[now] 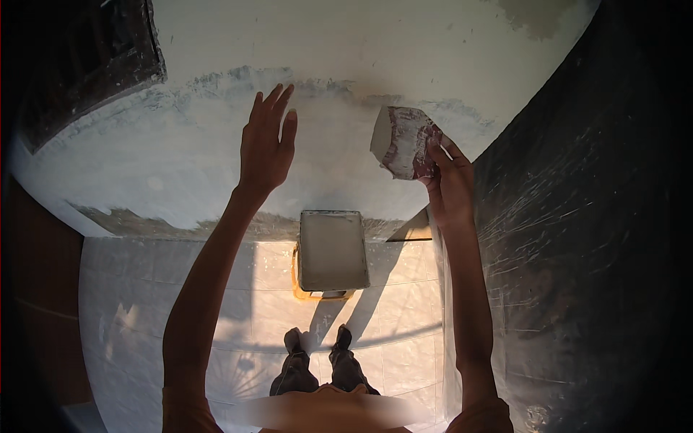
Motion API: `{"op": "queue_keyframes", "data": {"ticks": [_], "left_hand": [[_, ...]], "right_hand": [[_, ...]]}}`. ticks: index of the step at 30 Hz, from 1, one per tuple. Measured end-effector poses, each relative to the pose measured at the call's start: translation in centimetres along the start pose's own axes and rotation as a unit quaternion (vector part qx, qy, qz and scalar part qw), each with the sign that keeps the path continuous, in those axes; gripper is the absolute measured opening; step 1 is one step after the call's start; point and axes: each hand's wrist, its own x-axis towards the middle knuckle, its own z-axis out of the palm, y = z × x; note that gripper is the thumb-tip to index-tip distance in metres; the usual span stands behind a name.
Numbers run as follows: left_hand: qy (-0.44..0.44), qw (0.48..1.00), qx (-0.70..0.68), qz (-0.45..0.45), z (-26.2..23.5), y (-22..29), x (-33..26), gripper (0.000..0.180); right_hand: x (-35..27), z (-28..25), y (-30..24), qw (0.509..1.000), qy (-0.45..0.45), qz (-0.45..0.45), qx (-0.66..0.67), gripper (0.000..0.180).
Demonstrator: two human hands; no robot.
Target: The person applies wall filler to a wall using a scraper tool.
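My right hand (450,180) grips a stiff, worn piece of sandpaper (413,144) by its right edge, thumb on the face toward me. Its surface is reddish brown and caked with whitish dust, and its left part is pale. The piece is up in front of the pale wall (325,137); whether it touches the wall I cannot tell. Raised to the left, my left hand (267,144) holds nothing. Its fingers are stretched out and slightly apart, close to the wall. Grey and white patchy marks run along the wall behind both hands.
A grey rectangular tray-like top (333,249) sits over a yellow frame (296,278) at the wall's foot. Dark, white-streaked sheeting (556,238) hangs at the right. A dark window frame (94,65) is at upper left. My feet stand on the pale floor (173,289).
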Motion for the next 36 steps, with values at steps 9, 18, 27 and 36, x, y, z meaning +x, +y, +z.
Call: {"op": "queue_keyframes", "data": {"ticks": [9, 18, 27, 36], "left_hand": [[0.125, 0.983, 0.035, 0.131, -7.8, 4.7, 9.9, 0.042], [0.241, 0.942, 0.012, 0.234, -12.1, 8.5, 17.5, 0.040], [0.233, 0.940, 0.034, 0.249, -7.6, 10.4, 20.8, 0.041], [0.259, 0.920, 0.071, 0.286, 1.0, 14.5, 24.7, 0.038]], "right_hand": [[-0.7, 5.9, -10.6, 0.995, -0.008, -0.096, 0.024, 0.022], [-0.6, 7.1, -17.5, 0.986, 0.006, -0.163, 0.017, 0.020], [5.8, -0.2, -21.3, 0.981, 0.006, -0.187, 0.042, 0.024], [14.1, -5.9, -22.7, 0.979, 0.005, -0.200, 0.030, 0.027]]}}
